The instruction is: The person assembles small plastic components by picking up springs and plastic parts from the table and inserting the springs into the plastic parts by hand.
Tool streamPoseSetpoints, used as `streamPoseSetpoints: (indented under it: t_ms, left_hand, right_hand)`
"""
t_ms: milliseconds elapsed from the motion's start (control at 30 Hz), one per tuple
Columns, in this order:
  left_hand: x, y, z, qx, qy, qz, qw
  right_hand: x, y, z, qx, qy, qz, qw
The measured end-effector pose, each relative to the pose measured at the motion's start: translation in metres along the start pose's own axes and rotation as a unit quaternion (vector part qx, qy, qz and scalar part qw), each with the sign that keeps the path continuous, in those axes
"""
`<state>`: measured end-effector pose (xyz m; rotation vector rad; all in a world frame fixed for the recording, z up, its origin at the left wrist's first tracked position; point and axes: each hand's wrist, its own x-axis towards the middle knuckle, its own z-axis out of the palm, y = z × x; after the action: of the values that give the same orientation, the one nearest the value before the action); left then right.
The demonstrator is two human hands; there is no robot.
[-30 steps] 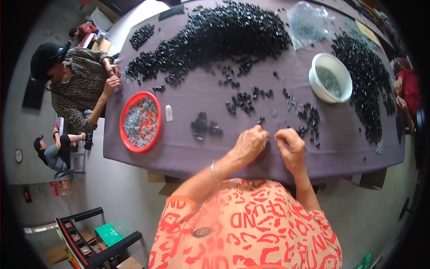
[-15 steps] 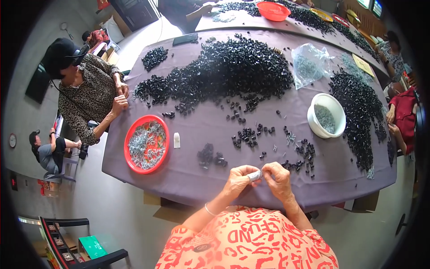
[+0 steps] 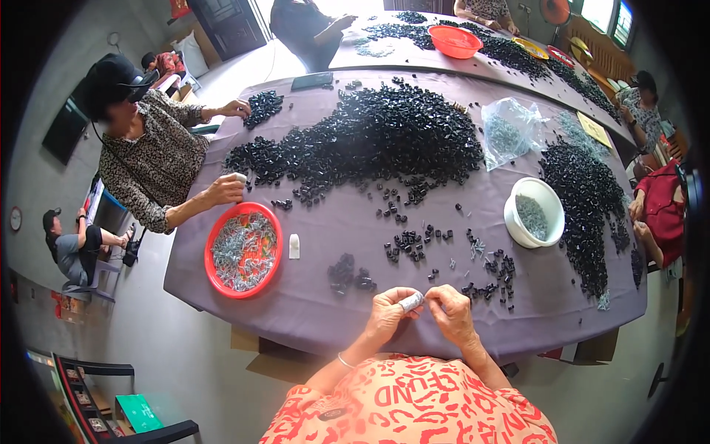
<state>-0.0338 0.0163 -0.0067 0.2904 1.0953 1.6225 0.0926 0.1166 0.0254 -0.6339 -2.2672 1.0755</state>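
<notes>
Close to the table's near edge, my left hand [image 3: 387, 312] and my right hand [image 3: 452, 314] meet with fingertips pinched. A whitish wrap [image 3: 411, 300] covers a finger of the left one. Whatever the fingertips hold is too small to make out. Just beyond the hands lie loose small black plastic parts [image 3: 494, 275], with a few thin grey pins [image 3: 477, 247] among them. To the left sits a blurred cluster of black parts [image 3: 343, 272].
A red tray [image 3: 213, 275] of grey pins stands left, beside a white tag [image 3: 294, 246]. Right are a white bowl [image 3: 513, 214] with pins and a clear plastic bag [image 3: 504, 137]. Big heaps of black parts [image 3: 399, 133] spread behind. A co-worker [image 3: 151, 144] sits left.
My head view has shifted slightly; my hands stay pinched together. The co-worker's hands have parted: one reaches to the small black pile, the other is above the red tray's rim.
</notes>
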Motion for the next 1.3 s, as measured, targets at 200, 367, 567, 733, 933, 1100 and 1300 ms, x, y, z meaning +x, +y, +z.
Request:
streamPoseSetpoints:
  t_ms: [200,367,567,733,933,1100,1300]
  left_hand:
    - [0.0,-0.001,-0.004,0.037,-0.017,0.052,0.998]
    - [-0.006,-0.008,-0.006,0.039,-0.007,0.035,0.999]
    - [-0.013,-0.012,-0.006,0.01,0.008,0.015,1.0]
    - [-0.009,-0.001,0.001,0.01,0.04,0.021,0.999]
    - [-0.008,0.002,0.001,0.019,0.008,0.026,0.999]
    - [-0.009,-0.006,-0.001,0.009,0.018,0.029,0.999]
    - [-0.014,-0.007,0.006,-0.003,0.052,0.025,0.998]
  right_hand:
    - [0.004,-0.002,-0.001,-0.034,-0.009,-0.042,0.999]
    - [-0.003,0.003,0.005,0.019,0.026,-0.026,0.999]
    - [-0.016,-0.008,0.01,0.076,0.032,0.132,0.988]
    - [-0.007,-0.008,0.008,0.028,0.03,0.051,0.998]
    - [-0.006,0.0,0.006,0.024,0.031,0.032,0.999]
    - [-0.01,0.004,0.007,0.015,0.028,0.032,0.999]
    - [-0.011,-0.001,0.006,0.026,0.029,0.069,0.997]
